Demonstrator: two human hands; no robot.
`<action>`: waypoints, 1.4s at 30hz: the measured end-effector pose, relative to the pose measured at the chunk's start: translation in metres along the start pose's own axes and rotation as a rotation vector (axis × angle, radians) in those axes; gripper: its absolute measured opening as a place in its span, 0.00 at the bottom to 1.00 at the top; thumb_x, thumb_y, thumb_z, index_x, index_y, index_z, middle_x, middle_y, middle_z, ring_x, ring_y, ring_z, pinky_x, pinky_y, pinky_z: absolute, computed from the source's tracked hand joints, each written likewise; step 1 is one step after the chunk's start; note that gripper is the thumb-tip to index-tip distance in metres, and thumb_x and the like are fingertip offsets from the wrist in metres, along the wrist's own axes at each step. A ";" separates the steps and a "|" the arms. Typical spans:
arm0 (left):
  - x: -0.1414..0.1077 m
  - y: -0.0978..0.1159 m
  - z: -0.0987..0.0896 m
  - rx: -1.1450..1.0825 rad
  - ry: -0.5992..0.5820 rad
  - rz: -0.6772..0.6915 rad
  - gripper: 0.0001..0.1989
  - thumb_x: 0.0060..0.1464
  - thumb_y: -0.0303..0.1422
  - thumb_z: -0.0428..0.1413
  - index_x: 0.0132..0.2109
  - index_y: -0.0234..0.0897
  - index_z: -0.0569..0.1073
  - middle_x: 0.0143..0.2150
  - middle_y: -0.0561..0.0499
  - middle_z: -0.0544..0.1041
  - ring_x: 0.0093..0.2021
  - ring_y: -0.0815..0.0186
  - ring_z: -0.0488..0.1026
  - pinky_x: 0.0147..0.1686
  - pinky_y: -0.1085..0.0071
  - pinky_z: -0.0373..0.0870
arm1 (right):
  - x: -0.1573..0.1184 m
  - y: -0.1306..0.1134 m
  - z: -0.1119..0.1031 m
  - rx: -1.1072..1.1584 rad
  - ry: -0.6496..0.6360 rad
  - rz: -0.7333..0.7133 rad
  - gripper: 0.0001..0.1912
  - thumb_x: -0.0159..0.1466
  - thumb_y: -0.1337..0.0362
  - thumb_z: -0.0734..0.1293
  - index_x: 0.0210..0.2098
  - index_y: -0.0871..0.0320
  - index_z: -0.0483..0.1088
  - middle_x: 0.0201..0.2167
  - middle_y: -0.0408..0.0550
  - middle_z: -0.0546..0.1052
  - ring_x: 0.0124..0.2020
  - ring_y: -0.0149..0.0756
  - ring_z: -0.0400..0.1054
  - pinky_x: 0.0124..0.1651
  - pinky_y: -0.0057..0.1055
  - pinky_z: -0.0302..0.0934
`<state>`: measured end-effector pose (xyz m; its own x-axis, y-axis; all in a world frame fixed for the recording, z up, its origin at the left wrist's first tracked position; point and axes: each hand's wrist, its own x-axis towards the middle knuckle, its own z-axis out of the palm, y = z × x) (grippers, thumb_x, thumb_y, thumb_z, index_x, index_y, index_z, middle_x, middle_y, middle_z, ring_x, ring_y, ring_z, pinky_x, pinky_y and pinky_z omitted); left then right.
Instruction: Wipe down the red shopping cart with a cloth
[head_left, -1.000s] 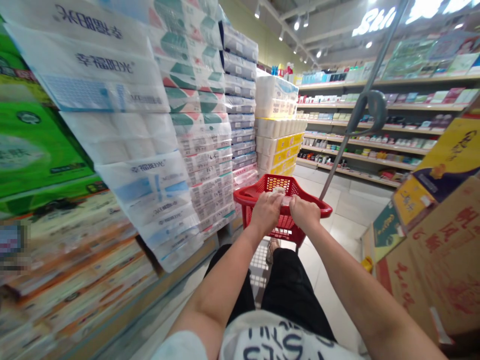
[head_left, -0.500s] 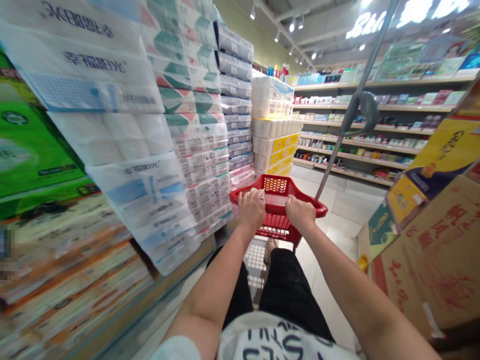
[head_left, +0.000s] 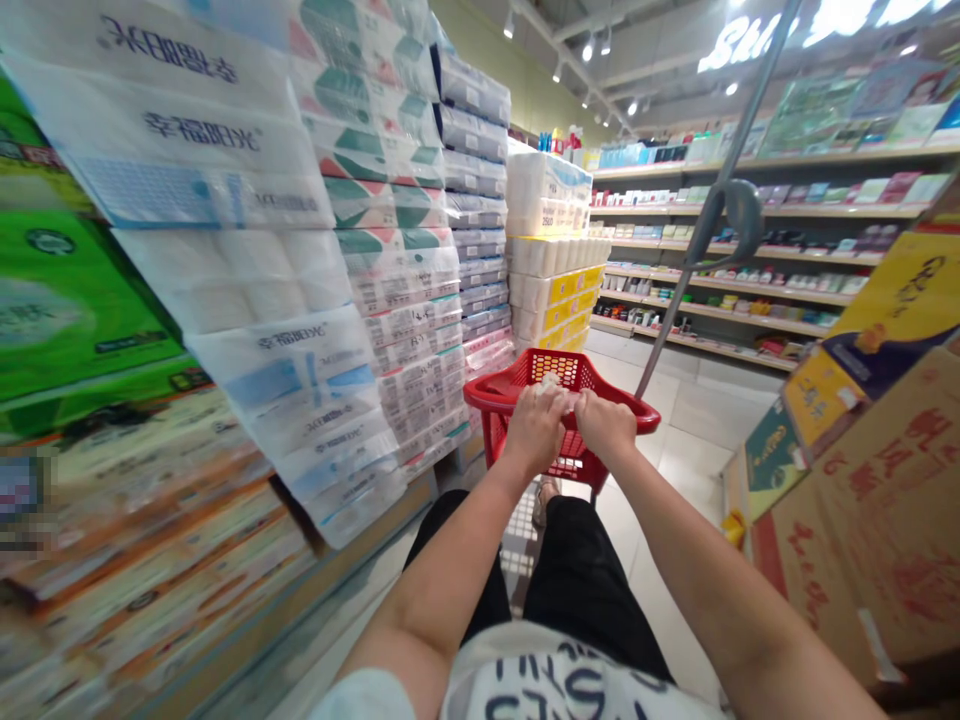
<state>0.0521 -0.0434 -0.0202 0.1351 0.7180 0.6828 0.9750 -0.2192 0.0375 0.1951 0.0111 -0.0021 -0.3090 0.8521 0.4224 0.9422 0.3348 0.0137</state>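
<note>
In front of me stands a red plastic shopping cart (head_left: 484, 394) with a lattice basket. My right hand (head_left: 604, 427) is closed around the right part of its near handle bar. Close beside it, my left hand (head_left: 535, 432) is curled at the middle of the same bar. A crumpled white tissue (head_left: 551, 384) shows at the left fingers, bunched against the bar. How far the left fingers wrap the bar itself is hidden. Part of the basket's inside shows past my hands, and its lower part is screened by them.
Tall stacks of wrapped toilet paper (head_left: 262, 270) line the left, above tissue packs (head_left: 150, 560). Cardboard boxes (head_left: 870, 500) are piled on the right. A slanting grey pole (head_left: 686, 270) rises beside the cart. Stocked shelves (head_left: 750, 250) stand ahead across the tiled floor (head_left: 682, 440).
My left hand has slid right along the bar with the tissue, from the left part to the middle, close to my right hand. The right hand keeps its grip.
</note>
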 end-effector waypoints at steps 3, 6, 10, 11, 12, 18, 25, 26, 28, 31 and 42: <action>0.000 -0.003 0.000 -0.003 0.017 -0.068 0.21 0.59 0.30 0.47 0.59 0.44 0.65 0.61 0.50 0.67 0.62 0.57 0.60 0.66 0.50 0.48 | 0.000 0.001 0.001 0.007 0.013 -0.007 0.20 0.71 0.61 0.50 0.49 0.62 0.68 0.34 0.58 0.79 0.39 0.47 0.75 0.44 0.41 0.62; -0.002 -0.009 0.000 0.027 0.067 -0.231 0.19 0.61 0.30 0.45 0.58 0.42 0.66 0.59 0.48 0.69 0.61 0.56 0.61 0.65 0.48 0.50 | 0.000 0.001 0.002 0.007 0.023 0.001 0.21 0.71 0.61 0.49 0.49 0.61 0.69 0.34 0.57 0.79 0.38 0.47 0.75 0.43 0.41 0.62; -0.005 -0.012 -0.003 0.030 0.012 -0.076 0.21 0.58 0.29 0.49 0.58 0.41 0.66 0.63 0.49 0.66 0.64 0.55 0.57 0.66 0.51 0.48 | 0.001 0.002 0.003 0.003 0.052 0.010 0.21 0.71 0.60 0.50 0.49 0.60 0.69 0.33 0.56 0.80 0.37 0.48 0.76 0.42 0.41 0.61; -0.006 -0.013 -0.003 0.029 0.003 -0.063 0.21 0.58 0.29 0.49 0.58 0.43 0.66 0.63 0.50 0.66 0.64 0.55 0.57 0.66 0.51 0.47 | 0.001 0.002 0.003 0.005 0.051 0.006 0.21 0.71 0.60 0.50 0.49 0.60 0.69 0.33 0.56 0.80 0.37 0.48 0.76 0.42 0.41 0.61; -0.006 -0.015 -0.004 0.030 0.006 -0.092 0.21 0.58 0.30 0.49 0.58 0.44 0.66 0.62 0.50 0.67 0.63 0.55 0.58 0.66 0.50 0.47 | 0.001 0.002 0.003 0.008 0.047 0.001 0.21 0.71 0.61 0.50 0.49 0.60 0.69 0.33 0.56 0.80 0.37 0.47 0.76 0.42 0.41 0.61; -0.002 -0.013 -0.005 0.028 0.050 -0.202 0.17 0.59 0.29 0.47 0.54 0.39 0.70 0.57 0.46 0.71 0.60 0.54 0.62 0.64 0.49 0.51 | 0.001 0.001 0.003 0.019 0.037 0.015 0.21 0.71 0.61 0.49 0.47 0.61 0.70 0.33 0.56 0.79 0.38 0.47 0.75 0.42 0.39 0.60; 0.002 -0.002 -0.001 -0.017 0.048 -0.168 0.19 0.60 0.30 0.47 0.57 0.42 0.67 0.60 0.48 0.69 0.59 0.56 0.62 0.65 0.48 0.49 | 0.002 0.001 0.004 0.013 0.031 0.006 0.21 0.71 0.61 0.50 0.50 0.61 0.69 0.33 0.57 0.79 0.38 0.46 0.75 0.42 0.39 0.60; 0.002 -0.003 -0.001 -0.010 0.055 -0.195 0.19 0.60 0.30 0.46 0.57 0.41 0.68 0.60 0.48 0.69 0.59 0.56 0.62 0.65 0.48 0.50 | 0.002 0.001 0.003 0.013 0.036 0.010 0.21 0.71 0.61 0.50 0.50 0.61 0.69 0.33 0.57 0.79 0.38 0.46 0.75 0.42 0.39 0.60; 0.002 -0.003 -0.001 -0.007 0.029 -0.130 0.19 0.59 0.30 0.47 0.57 0.40 0.68 0.60 0.47 0.69 0.61 0.56 0.61 0.65 0.51 0.50 | 0.002 0.001 0.003 0.016 0.044 0.013 0.20 0.71 0.61 0.50 0.48 0.61 0.70 0.33 0.56 0.79 0.37 0.46 0.75 0.41 0.39 0.59; 0.000 -0.003 -0.003 -0.012 -0.018 -0.011 0.21 0.58 0.31 0.49 0.59 0.42 0.66 0.63 0.49 0.66 0.62 0.56 0.59 0.66 0.51 0.49 | 0.002 0.003 0.007 0.027 0.059 0.003 0.20 0.70 0.61 0.51 0.47 0.61 0.71 0.31 0.56 0.79 0.35 0.44 0.75 0.41 0.37 0.58; -0.004 0.003 -0.002 0.038 -0.010 0.046 0.20 0.59 0.30 0.48 0.58 0.43 0.67 0.63 0.49 0.66 0.62 0.56 0.60 0.66 0.51 0.48 | -0.002 0.015 0.046 0.079 0.496 -0.107 0.20 0.69 0.62 0.55 0.49 0.62 0.74 0.34 0.53 0.80 0.34 0.38 0.70 0.41 0.36 0.49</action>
<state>0.0540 -0.0479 -0.0212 0.1815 0.7141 0.6761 0.9736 -0.2273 -0.0213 0.2043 0.0332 -0.0445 -0.2867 0.5241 0.8020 0.8898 0.4559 0.0202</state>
